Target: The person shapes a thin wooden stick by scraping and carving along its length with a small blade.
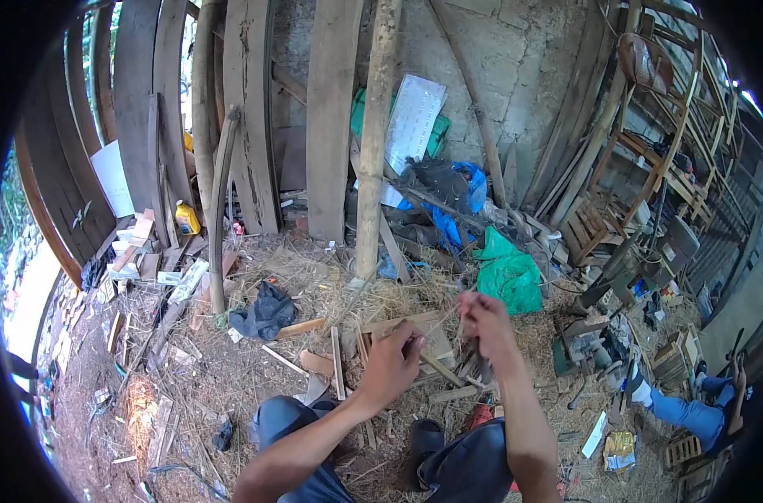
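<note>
My left hand is held out over the littered ground, its fingers curled in toward the thumb. Whatever it pinches, if anything, is too small to make out. To its right is my right hand, raised and closed. A dark, narrow blade-like tool points down from my right fist; its kind is not clear. Just beyond my left fingers a thin wooden stick slants down to the right, and I cannot tell whether it touches the hand. Wood offcuts lie around both hands.
A green plastic bag and a blue tarp lie by the wall. A bamboo post stands ahead. On the left are a black bag and a yellow bottle. Another person's leg reaches in at right.
</note>
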Action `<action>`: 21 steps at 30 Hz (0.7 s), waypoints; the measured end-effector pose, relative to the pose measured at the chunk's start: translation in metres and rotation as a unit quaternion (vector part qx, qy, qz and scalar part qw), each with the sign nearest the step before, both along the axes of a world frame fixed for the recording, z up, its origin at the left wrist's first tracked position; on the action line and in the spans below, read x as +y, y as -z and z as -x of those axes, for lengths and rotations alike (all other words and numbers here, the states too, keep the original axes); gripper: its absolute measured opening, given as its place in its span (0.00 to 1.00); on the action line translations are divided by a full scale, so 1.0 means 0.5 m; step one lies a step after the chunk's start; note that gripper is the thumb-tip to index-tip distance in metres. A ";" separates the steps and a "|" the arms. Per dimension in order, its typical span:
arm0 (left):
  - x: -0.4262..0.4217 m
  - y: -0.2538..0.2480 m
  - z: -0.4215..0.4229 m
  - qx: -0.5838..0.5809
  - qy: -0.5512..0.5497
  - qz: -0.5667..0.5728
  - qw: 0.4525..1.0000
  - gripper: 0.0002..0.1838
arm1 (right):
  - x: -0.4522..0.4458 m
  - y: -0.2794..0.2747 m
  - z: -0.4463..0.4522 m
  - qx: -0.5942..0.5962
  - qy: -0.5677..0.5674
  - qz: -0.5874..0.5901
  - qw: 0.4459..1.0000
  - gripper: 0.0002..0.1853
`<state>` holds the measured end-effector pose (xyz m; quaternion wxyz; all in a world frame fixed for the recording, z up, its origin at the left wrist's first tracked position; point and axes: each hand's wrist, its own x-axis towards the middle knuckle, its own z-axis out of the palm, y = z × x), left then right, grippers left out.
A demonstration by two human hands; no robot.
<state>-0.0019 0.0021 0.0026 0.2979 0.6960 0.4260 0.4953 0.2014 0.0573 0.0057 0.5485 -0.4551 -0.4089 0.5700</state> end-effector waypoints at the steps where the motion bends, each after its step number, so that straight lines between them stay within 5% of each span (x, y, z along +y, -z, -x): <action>1: -0.006 0.009 0.003 -0.011 -0.002 -0.010 1.000 0.04 | 0.012 0.006 -0.032 -0.003 0.000 -0.001 1.000 0.11; 3: -0.008 0.011 0.011 -0.022 0.001 -0.024 0.999 0.05 | 0.023 -0.001 -0.088 0.042 0.111 -0.042 0.992 0.12; 6: 0.001 0.011 0.027 -0.018 -0.006 0.045 0.999 0.05 | 0.009 -0.001 -0.094 0.052 0.125 -0.065 0.989 0.12; 13: 0.007 0.009 0.015 -0.047 0.005 0.075 0.996 0.06 | -0.054 -0.044 0.057 -0.017 -0.097 -0.048 0.994 0.15; 21: -0.006 0.000 0.008 0.021 0.014 0.075 0.997 0.07 | -0.005 -0.013 -0.006 0.035 -0.041 -0.005 0.999 0.10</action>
